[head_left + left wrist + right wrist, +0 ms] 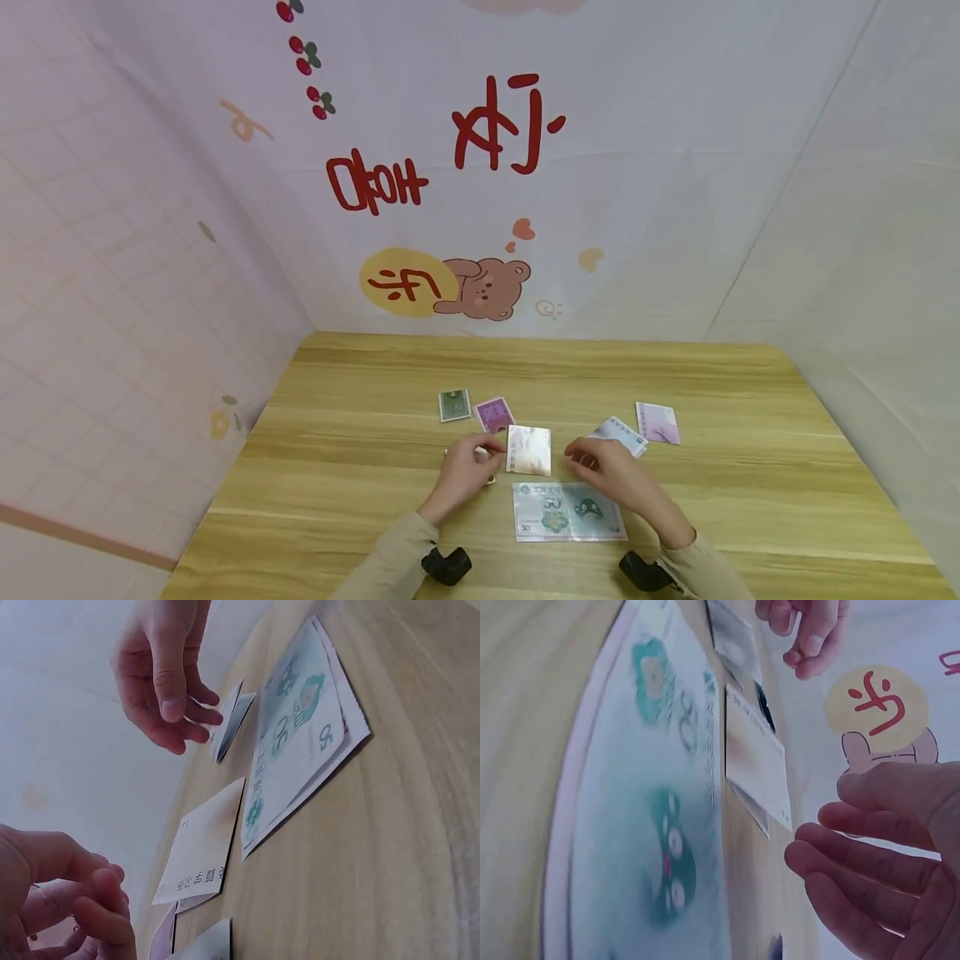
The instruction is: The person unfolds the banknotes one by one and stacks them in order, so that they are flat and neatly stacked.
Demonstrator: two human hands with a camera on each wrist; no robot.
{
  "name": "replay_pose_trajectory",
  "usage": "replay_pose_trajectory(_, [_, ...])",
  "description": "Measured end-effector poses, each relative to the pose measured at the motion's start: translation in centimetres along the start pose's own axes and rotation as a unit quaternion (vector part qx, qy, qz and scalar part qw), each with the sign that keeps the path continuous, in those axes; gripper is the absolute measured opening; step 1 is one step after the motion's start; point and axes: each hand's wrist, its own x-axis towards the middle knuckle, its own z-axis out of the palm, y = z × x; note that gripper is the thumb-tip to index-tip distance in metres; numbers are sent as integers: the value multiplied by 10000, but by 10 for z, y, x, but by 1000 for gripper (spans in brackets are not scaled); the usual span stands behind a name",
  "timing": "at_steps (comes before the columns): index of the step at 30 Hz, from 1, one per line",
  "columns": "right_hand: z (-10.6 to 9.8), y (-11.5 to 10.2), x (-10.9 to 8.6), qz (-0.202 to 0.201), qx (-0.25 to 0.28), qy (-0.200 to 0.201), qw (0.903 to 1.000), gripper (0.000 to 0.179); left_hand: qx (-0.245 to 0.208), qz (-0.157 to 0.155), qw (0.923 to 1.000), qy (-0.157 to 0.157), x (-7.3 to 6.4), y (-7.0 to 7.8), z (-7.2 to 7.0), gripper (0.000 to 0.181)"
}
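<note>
My left hand point(463, 473), fingers loosely curled and holding nothing, hovers beside a pale square paper note point(528, 451) in the middle of the table. Under that hand another small note point(491, 479) is mostly covered. On the other side, my right hand point(611, 468) hangs with relaxed, slightly bent fingers and nothing between them. A green-printed 50 play banknote point(566, 515) lies flat in front of the square note, with another sheet beneath it in the left wrist view. Just beyond the right hand lie bluish folded notes point(621, 432), partly hidden by it.
Farther back on the left lie a dark green note point(454, 406) marked 2 and a magenta note point(492, 414). A pale purple note point(658, 423) rests at the right. The wooden table point(360, 392) meets a printed cloth backdrop point(637, 275).
</note>
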Motion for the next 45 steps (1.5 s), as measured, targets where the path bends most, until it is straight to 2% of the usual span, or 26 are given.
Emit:
replay_pose_trajectory(5, [14,2,11,-124,690,178,9974,12,-121,-252,9996,92,3,-3,4,8])
replay_pose_trajectory(8, [24,5,18,-150,873,400,9953,15,-309,-292,9989,189,5,-5,8,12])
replay_pose_trajectory(12, [36,10,28,15,752,698,9947,20,-306,-229,9986,378,9,-6,16,17])
replay_pose_trajectory(18, [49,18,38,380,601,769,9945,23,-163,-257,9978,582,12,-10,24,23])
replay_pose_trajectory(26, [55,19,40,737,708,708,9922,22,62,-571,9978,329,12,-7,34,28])
replay_pose_trajectory(34, [56,17,43,1270,741,909,9849,21,152,-851,9955,393,15,-1,37,34])
replay_pose_trajectory(38, [57,15,44,1452,735,960,9820,21,121,-912,9951,355,15,0,36,35])
replay_pose_trajectory(45, [56,15,45,1516,782,1000,9803,21,-252,-832,9954,413,22,1,35,35])
